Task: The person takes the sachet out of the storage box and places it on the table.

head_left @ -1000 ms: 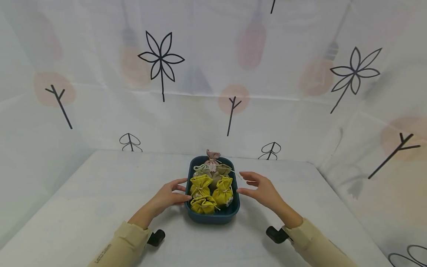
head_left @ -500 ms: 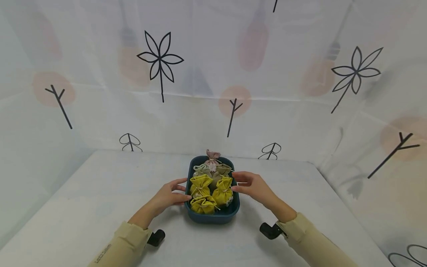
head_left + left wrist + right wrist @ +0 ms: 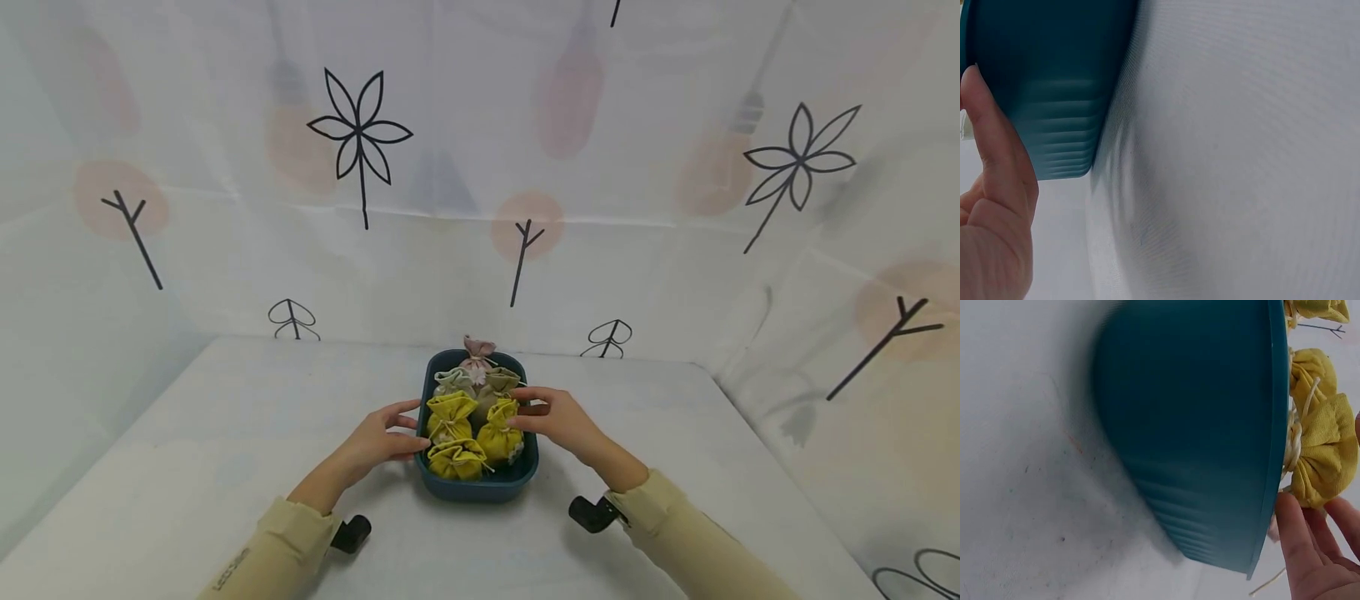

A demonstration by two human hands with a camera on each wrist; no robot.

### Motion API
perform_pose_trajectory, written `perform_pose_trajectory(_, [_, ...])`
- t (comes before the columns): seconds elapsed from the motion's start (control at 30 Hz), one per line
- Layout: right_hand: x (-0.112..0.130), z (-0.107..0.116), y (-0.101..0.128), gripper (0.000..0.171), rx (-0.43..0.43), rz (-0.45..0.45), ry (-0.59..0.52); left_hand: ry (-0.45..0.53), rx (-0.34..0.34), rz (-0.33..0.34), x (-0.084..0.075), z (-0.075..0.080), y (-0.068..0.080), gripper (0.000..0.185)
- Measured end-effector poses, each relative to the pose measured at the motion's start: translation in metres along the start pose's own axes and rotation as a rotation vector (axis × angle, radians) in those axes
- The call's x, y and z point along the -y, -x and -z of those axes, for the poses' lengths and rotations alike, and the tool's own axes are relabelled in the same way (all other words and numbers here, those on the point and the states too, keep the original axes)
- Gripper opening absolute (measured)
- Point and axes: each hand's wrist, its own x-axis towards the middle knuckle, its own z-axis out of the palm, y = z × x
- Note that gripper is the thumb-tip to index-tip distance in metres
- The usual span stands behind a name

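A dark teal plastic bin point(image 3: 474, 492) holds several small drawstring pouches. My left hand point(image 3: 378, 437) rests at its left side, thumb tip over the rim and the other fingers loosely spread along the wall. In the left wrist view the thumb point(image 3: 991, 131) lies against the bin's outer wall. My right hand point(image 3: 558, 419) reaches over the right rim to the right yellow pouch point(image 3: 498, 442). Its thumb and fingers sit at the gathered top of that pouch, with a gap between them. In the right wrist view fingertips point(image 3: 1294, 525) are right beside the yellow cloth.
Two more yellow pouches, a back one point(image 3: 452, 410) and a front one point(image 3: 457, 462), lie at the bin's left. Behind them are a pale green pouch point(image 3: 453, 382), an olive pouch point(image 3: 495, 387) and a pink pouch point(image 3: 477, 354). A white cloth point(image 3: 225, 442) covers the table.
My right hand has moved left, from outside the bin's right rim to the top of the right yellow pouch. The left hand and the bin have stayed in place.
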Motion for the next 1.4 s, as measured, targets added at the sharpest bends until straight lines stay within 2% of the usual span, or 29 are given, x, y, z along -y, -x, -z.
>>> perform_pose_trajectory(0.43, [0.001, -0.006, -0.005, 0.042, -0.004, -0.06, 0.098, -0.005, -0.004, -0.005, 0.0, -0.001, 0.001, 0.073])
perform_pose_trajectory(0.87, [0.004, -0.007, -0.007, 0.022, -0.021, -0.069, 0.01, 0.001, -0.008, -0.004, -0.002, 0.0, 0.003, 0.073])
perform_pose_trajectory(1.4, [0.012, -0.009, -0.007, 0.019, -0.111, -0.081, -0.071, 0.024, 0.004, -0.009, 0.0, 0.0, 0.001, 0.075])
